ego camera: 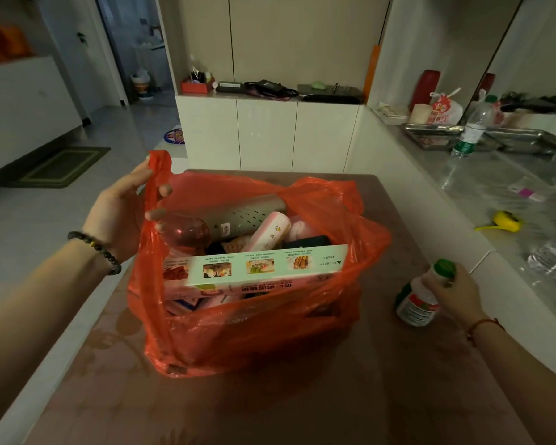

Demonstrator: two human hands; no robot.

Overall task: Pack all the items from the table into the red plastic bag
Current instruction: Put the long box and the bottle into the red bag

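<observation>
The red plastic bag (254, 332) stands open on the brown table (270, 406), filled with several items. Across its mouth lies a long white box (257, 268), behind it a grey perforated cylinder (244, 215), a pink-capped bottle (183, 232) and a pink tube (270, 231). My left hand (122, 207) grips the bag's left handle (156, 175) and holds it up. To the right of the bag, my right hand (453, 293) grips a white bottle with a green cap (418, 300), tilted, at the table's right side.
A counter on the right holds a clear water bottle (472, 130), metal trays (437, 136), a yellow tape measure (506, 221) and a plastic-wrapped bundle (552, 255). White cabinets (267, 136) stand behind the table. A green mat (61, 167) lies on the floor at left.
</observation>
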